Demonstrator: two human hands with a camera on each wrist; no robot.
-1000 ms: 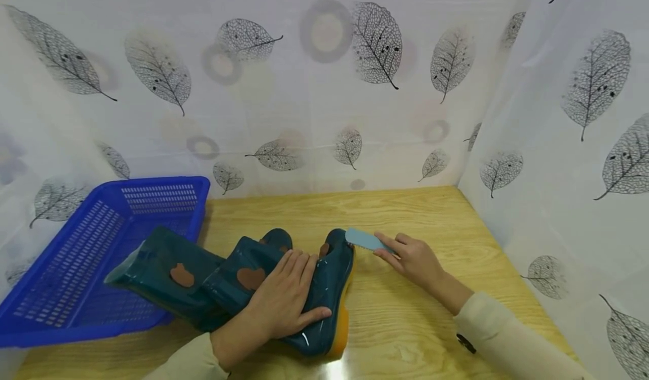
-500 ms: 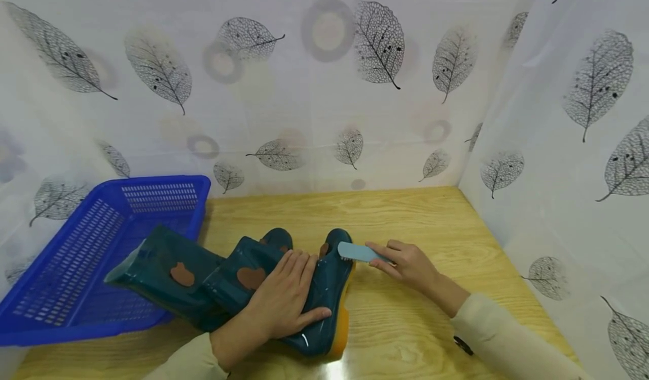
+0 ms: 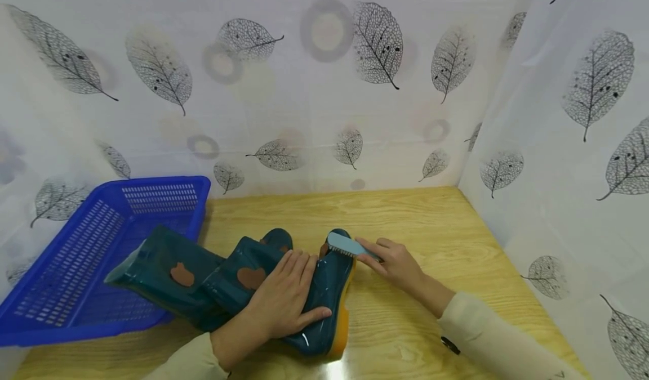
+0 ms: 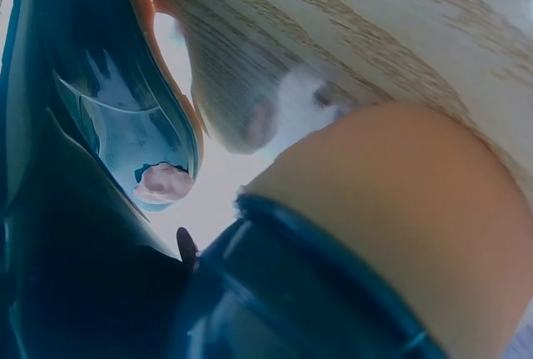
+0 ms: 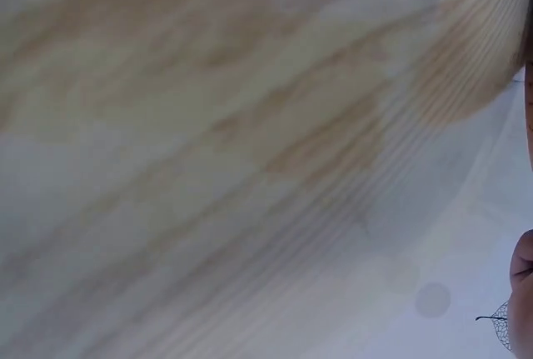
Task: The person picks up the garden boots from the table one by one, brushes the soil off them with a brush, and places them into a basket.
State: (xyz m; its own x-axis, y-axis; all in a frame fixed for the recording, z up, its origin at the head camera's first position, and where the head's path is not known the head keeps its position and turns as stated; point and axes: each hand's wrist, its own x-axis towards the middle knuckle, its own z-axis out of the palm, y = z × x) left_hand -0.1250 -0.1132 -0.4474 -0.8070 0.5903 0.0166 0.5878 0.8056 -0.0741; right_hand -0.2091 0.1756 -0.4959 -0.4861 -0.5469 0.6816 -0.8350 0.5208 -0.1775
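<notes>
The left hand point(image 3: 281, 298) stays laid over the green boot point(image 3: 328, 290), fingers outstretched, the boot unmoved on the table point(image 3: 416, 217). Pinched in the right hand's point(image 3: 398, 263) narrow grip, the pale-blue brush point(image 3: 346, 244) has shifted leftward over the boot's toe, from its right edge a second ago.

Bristle brush point(image 3: 346, 245): moved left, from the rain boot's point(image 3: 325, 290) outer toe edge to beside its brown toe patch point(image 3: 323, 249)
Right hand point(image 3: 398, 264): shifted left, nearer the boot
Right sleeve point(image 3: 481, 326): followed leftward
</notes>
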